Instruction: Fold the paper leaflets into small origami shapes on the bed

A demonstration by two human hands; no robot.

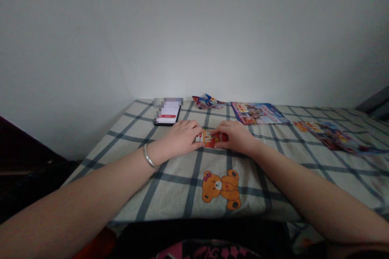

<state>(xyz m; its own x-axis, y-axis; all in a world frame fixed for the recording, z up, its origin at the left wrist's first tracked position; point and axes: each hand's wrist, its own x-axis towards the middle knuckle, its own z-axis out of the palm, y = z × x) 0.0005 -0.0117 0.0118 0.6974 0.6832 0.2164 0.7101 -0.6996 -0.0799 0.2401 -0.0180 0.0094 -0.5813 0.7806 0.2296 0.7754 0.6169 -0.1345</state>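
Note:
A small strip of printed paper, mostly red with yellow and white, lies on the checked cloth in front of me and looks folded. My left hand has its thumb and fingers closed on the paper's left end. At the right end my right hand grips it in the same way, thumb at the near edge and fingers curled over the top. Both hands rest low on the cloth, and parts of the paper are hidden beneath the fingers.
A phone with a lit screen lies at the back left. Behind my hands sits a folded colourful paper piece. Printed flyers lie at the back right, with more flyers farther right. A plain wall stands behind the checked tablecloth.

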